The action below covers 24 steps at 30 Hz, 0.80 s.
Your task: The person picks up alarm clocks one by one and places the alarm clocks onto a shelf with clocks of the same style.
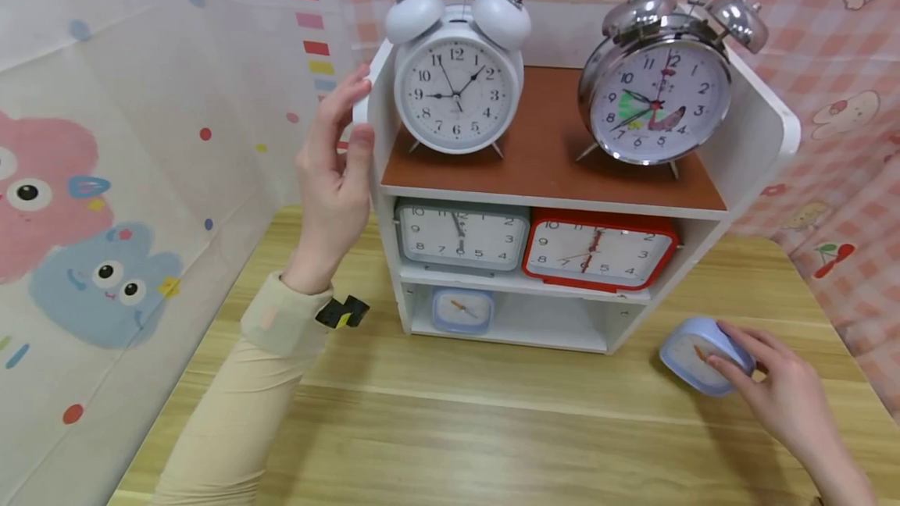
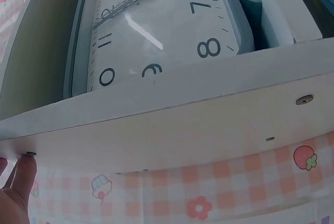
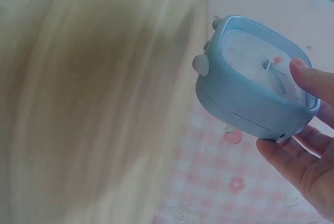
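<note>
My right hand [image 1: 787, 381] pinches a small light-blue alarm clock [image 1: 696, 356] between thumb and fingers, right of the white shelf unit [image 1: 762, 112]. In the right wrist view this clock [image 3: 250, 88] is tilted, thumb over its face, fingers at its base. My left hand [image 1: 337, 170] touches the shelf's left side panel with fairly straight fingers; the left wrist view shows its fingertip [image 2: 25, 172] against the panel's outer side. A similar light-blue clock [image 1: 462, 311] stands at the left of the bottom shelf.
On the brown top shelf stand a white twin-bell clock [image 1: 457, 92] and a silver twin-bell clock [image 1: 657, 104]. The middle shelf holds a grey-green clock [image 1: 464, 236] beside a red clock [image 1: 601, 252]. Everything stands on a wooden table [image 1: 450, 428] before patterned cloth [image 1: 844, 45].
</note>
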Available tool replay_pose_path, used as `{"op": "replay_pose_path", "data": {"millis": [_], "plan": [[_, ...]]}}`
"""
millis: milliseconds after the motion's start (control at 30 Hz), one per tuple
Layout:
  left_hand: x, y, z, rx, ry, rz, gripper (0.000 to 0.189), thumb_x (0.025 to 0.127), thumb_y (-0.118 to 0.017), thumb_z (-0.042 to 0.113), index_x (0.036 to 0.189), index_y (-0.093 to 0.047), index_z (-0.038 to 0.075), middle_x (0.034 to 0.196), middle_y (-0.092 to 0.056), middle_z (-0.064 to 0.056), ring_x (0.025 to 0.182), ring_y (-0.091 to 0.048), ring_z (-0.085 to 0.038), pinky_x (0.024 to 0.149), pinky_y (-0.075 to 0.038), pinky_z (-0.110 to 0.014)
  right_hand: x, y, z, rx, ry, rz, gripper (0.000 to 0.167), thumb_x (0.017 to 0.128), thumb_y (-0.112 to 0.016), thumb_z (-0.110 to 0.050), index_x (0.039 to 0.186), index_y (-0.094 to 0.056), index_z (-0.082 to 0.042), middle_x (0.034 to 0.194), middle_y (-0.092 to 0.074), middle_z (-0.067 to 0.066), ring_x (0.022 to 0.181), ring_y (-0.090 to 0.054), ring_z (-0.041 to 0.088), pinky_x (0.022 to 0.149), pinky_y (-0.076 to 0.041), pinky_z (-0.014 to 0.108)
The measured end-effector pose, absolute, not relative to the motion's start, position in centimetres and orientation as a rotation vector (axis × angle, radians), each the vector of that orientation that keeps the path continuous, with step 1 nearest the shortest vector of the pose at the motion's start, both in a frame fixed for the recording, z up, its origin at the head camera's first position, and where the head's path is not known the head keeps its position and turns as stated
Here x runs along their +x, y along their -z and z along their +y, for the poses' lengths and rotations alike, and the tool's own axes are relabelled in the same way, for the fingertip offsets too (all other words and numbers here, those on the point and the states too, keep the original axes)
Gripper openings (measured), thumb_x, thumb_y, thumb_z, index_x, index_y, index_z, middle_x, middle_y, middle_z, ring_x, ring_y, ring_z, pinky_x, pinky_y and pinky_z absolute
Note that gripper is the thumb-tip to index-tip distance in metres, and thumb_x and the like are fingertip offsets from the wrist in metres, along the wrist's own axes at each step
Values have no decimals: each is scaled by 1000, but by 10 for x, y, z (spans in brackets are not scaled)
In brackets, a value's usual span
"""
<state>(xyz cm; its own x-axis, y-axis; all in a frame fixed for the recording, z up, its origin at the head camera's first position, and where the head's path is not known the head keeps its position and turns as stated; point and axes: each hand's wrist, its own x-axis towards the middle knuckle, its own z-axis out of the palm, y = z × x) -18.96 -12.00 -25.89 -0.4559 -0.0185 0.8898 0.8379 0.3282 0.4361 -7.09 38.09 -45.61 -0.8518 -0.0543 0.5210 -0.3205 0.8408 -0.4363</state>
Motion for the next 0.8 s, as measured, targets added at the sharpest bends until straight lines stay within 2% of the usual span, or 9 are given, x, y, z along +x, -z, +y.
{"op": "replay_pose_path", "data": {"millis": [100,233,300,367,467,567,800], "plan": [[-189,259,-119,-738,1259,-1723,61,107,-52,52,141,-58,1,155,-60,-11,130,-66,-21,66,-48,-12,-66,451,376,284,-707,-2488,51,78,-90,-4,126,-74,-2,113,-73,22,95,-37,-35,62,-42,2],[-189,259,-119,-738,1260,-1722,56,108,-53,47,141,-58,1,155,-59,-10,132,-65,-20,73,-52,-12,-58,444,366,321,-696,-2441,57,72,-92,1,126,-75,-5,112,-72,9,98,-40,-34,62,-42,2],[-189,259,-118,-737,1257,-1721,52,109,-54,42,141,-58,2,155,-59,-11,132,-65,-20,78,-55,-12,-55,441,362,346,-691,-2424,60,69,-92,3,126,-76,-6,113,-71,-2,100,-41,-34,64,-42,2],[-189,259,-119,-738,1256,-1718,48,109,-55,38,141,-58,1,155,-59,-11,132,-65,-20,80,-56,-13,-52,437,357,372,-677,-2413,63,66,-93,4,127,-76,-6,114,-69,-6,105,-41,-33,67,-42,1],[-189,258,-119,-737,1257,-1715,44,109,-55,32,141,-58,1,154,-60,-11,132,-65,-21,78,-55,-12,-47,432,351,403,-655,-2414,68,64,-93,5,128,-76,-8,113,-69,-4,108,-41,-33,72,-41,-1],[-189,258,-119,-736,1254,-1718,43,110,-55,31,141,-58,2,154,-60,-11,131,-66,-21,72,-51,-12,-43,427,345,452,-654,-2417,71,62,-93,6,129,-75,-9,112,-71,4,111,-43,-31,75,-42,-1],[-189,258,-119,-740,1260,-1711,53,108,-54,44,141,-58,2,154,-61,-11,130,-66,-21,68,-48,-12,-37,422,332,571,-678,-2390,62,71,-94,-7,130,-75,-11,114,-72,10,119,-47,-27,88,-44,-4]]}}
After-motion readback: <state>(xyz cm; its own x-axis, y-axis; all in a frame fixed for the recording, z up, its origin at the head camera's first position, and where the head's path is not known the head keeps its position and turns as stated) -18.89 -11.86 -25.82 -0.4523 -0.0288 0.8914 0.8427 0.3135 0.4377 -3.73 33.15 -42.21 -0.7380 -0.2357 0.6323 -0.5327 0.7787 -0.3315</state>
